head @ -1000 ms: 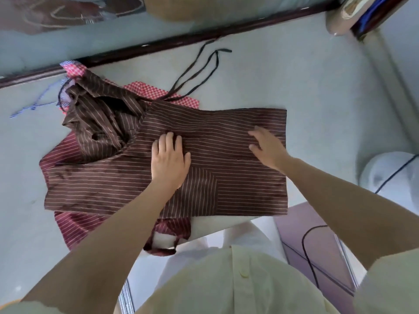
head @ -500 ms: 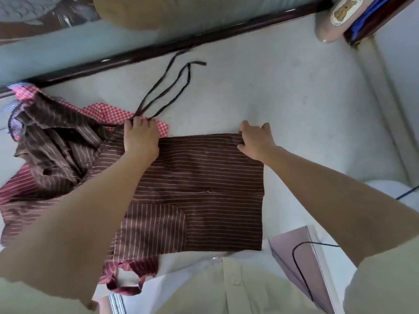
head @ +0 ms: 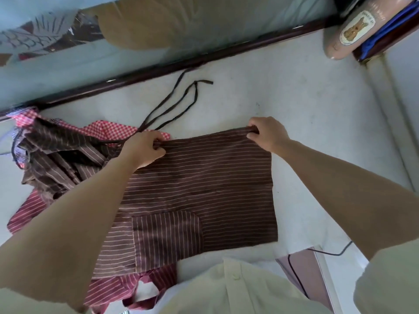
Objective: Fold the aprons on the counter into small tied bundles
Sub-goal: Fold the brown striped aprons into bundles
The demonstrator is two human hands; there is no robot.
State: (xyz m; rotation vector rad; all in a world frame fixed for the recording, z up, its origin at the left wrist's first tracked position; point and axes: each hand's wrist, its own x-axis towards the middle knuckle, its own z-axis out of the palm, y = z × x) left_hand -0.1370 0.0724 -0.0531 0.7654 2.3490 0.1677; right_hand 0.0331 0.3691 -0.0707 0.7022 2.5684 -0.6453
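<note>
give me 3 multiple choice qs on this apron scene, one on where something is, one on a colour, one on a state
1. Where do the dark ties lie?
A. hanging off the near side
B. on the counter, beyond the apron's far edge
C. round a wrist

2. What colour is the apron being handled?
A. plain blue
B. green checked
C. brown with thin pale stripes

3. How do the left hand and right hand meet it?
A. both grip its far edge
B. both lie flat on it
C. only one touches it

Answers:
1 B, the ties trail over bare counter past the hands.
2 C, striped brown cloth fills the middle.
3 A, the fingers of both hands curl round the rolled edge.
</note>
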